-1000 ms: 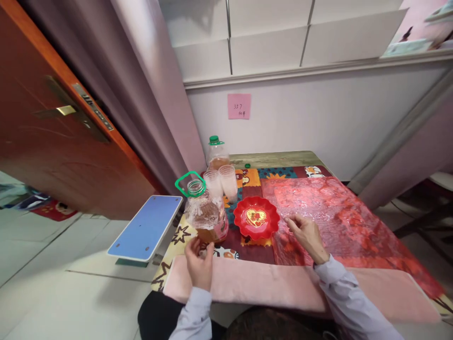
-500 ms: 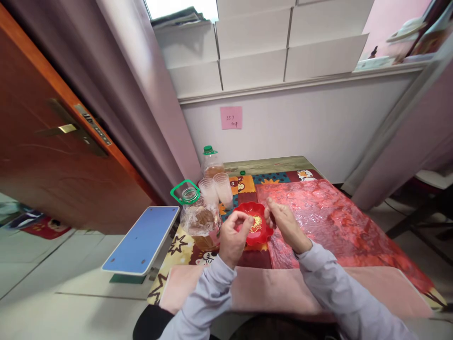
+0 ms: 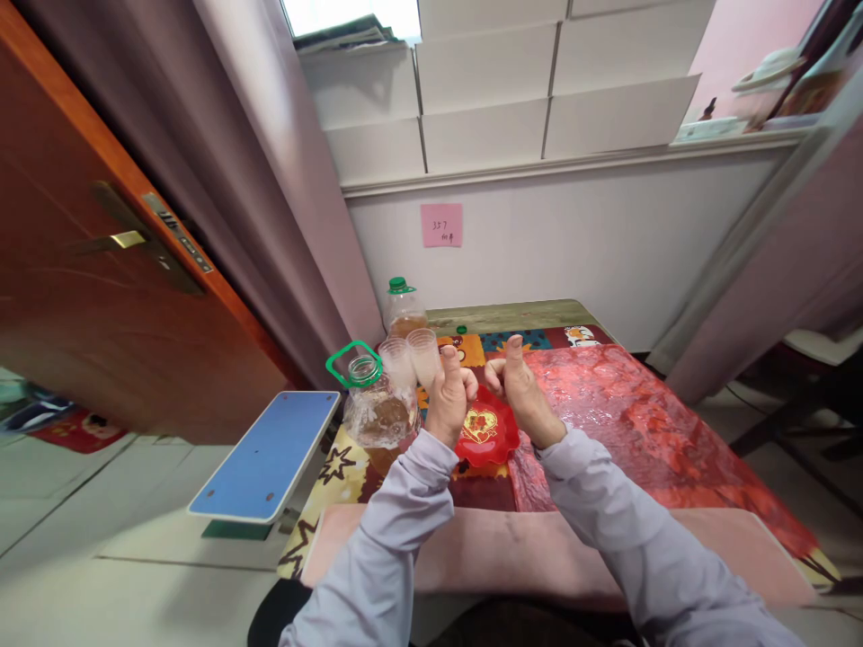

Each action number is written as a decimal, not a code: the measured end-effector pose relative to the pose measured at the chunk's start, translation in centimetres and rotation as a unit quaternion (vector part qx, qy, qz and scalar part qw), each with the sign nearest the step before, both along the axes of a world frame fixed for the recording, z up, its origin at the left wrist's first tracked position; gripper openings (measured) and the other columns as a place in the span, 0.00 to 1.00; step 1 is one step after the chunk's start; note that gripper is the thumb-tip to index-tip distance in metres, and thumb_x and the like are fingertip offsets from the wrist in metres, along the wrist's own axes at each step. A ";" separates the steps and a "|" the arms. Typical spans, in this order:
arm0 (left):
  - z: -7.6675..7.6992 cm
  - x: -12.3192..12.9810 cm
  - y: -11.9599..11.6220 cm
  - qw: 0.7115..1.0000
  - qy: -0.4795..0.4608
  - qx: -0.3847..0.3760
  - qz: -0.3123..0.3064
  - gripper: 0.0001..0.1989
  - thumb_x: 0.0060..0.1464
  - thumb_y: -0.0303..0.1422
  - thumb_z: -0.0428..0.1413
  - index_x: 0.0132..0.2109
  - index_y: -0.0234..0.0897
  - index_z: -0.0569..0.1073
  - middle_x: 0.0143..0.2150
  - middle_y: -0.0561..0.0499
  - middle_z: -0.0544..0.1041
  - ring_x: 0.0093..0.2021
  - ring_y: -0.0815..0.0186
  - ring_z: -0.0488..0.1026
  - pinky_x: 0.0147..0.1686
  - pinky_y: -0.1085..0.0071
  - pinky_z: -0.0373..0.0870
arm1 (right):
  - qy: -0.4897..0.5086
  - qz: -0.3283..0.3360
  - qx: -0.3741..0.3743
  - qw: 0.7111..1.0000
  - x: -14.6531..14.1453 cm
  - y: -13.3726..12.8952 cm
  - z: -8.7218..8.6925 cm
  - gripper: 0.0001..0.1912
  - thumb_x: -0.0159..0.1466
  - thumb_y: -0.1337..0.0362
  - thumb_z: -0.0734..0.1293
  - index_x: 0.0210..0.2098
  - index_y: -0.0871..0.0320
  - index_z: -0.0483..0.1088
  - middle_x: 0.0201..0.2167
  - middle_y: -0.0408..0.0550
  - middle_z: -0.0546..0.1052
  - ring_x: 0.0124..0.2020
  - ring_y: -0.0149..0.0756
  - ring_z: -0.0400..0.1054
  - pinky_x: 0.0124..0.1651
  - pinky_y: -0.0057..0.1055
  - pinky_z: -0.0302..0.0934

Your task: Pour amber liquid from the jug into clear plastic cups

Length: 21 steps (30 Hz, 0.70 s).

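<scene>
Above the table, my left hand (image 3: 449,395) is closed in a fist with the thumb pointing up, and nothing shows in it. My right hand (image 3: 522,391) makes the same shape, fingers curled in and thumb raised, also without a visible object. A small gap separates the two hands. Beneath and between them lies a red scalloped plate (image 3: 495,447) with a gold heart print, partly covered by my left hand. Just left of that hand stand stacks of clear plastic cups (image 3: 423,355).
An uncapped clear jug (image 3: 378,418) with a green handle and brownish liquid stands at the table's left. Behind it is a green-capped jug (image 3: 406,314). A green cap (image 3: 462,330) lies near the back edge. Red shiny film (image 3: 627,413) covers the right side. A blue-topped stool (image 3: 266,456) stands left.
Both hands have risen slightly from low over the plate. Their fingers have curled in and both thumbs now point up. The plate, cups and jugs stay in place.
</scene>
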<state>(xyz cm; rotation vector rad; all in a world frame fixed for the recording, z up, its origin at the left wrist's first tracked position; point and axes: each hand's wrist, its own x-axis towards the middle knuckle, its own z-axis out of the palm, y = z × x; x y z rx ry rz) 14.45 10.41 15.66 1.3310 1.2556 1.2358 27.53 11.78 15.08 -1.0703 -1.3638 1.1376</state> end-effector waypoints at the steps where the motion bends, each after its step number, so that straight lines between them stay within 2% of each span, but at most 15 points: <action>1: 0.0 0.0 0.0 1.000 0.001 0.000 0.001 0.46 0.50 0.79 0.29 0.16 0.42 0.58 0.14 0.53 0.54 0.18 0.70 0.54 0.23 0.67 0.48 | -0.001 -0.002 0.000 1.000 0.0 -0.1 -0.1 0.49 0.59 0.16 0.39 0.15 0.53 0.55 0.15 0.40 0.54 0.19 0.29 0.48 0.26 0.32 0.42; 10: -0.3 0.2 -0.2 0.999 0.046 -0.002 0.019 0.45 0.55 0.75 0.24 0.17 0.42 0.57 0.15 0.54 0.54 0.20 0.70 0.53 0.24 0.66 0.49 | -0.003 -0.006 -0.013 1.000 0.0 0.1 -0.5 0.49 0.57 0.15 0.38 0.15 0.52 0.53 0.15 0.39 0.52 0.19 0.29 0.45 0.25 0.34 0.39; 21: -0.5 0.3 -0.1 0.998 0.060 0.017 0.010 0.44 0.59 0.71 0.24 0.18 0.42 0.56 0.15 0.54 0.54 0.20 0.70 0.54 0.26 0.66 0.52 | 0.006 -0.005 -0.017 1.000 0.0 0.3 -0.9 0.49 0.58 0.16 0.38 0.14 0.53 0.54 0.15 0.40 0.53 0.19 0.28 0.46 0.25 0.33 0.39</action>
